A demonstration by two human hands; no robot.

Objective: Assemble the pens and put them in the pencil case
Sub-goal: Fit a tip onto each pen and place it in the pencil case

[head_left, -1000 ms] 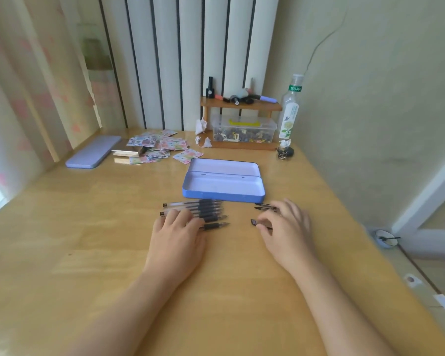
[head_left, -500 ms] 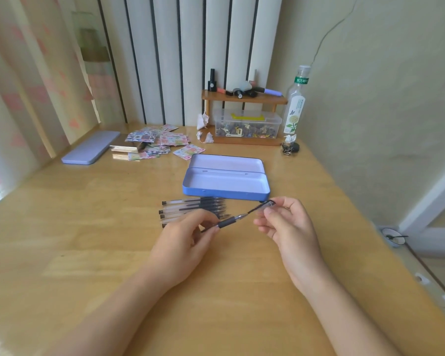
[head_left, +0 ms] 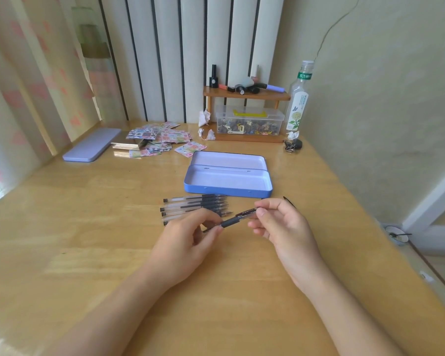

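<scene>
Both hands lifted off table (head_left: 88, 253), L hand (head_left: 188, 242) & R hand (head_left: 280, 227) pinching one pen (head_left: 231, 221).

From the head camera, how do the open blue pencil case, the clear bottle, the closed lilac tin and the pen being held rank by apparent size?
1. Open blue pencil case, largest.
2. Closed lilac tin and clear bottle: look alike, and both sit farther back, so unsure.
3. Pen held between both hands, smallest.

The wooden table (head_left: 88, 253) bears an open blue pencil case (head_left: 228, 187), loose pens (head_left: 194, 205), and stickers (head_left: 162, 140).
</scene>
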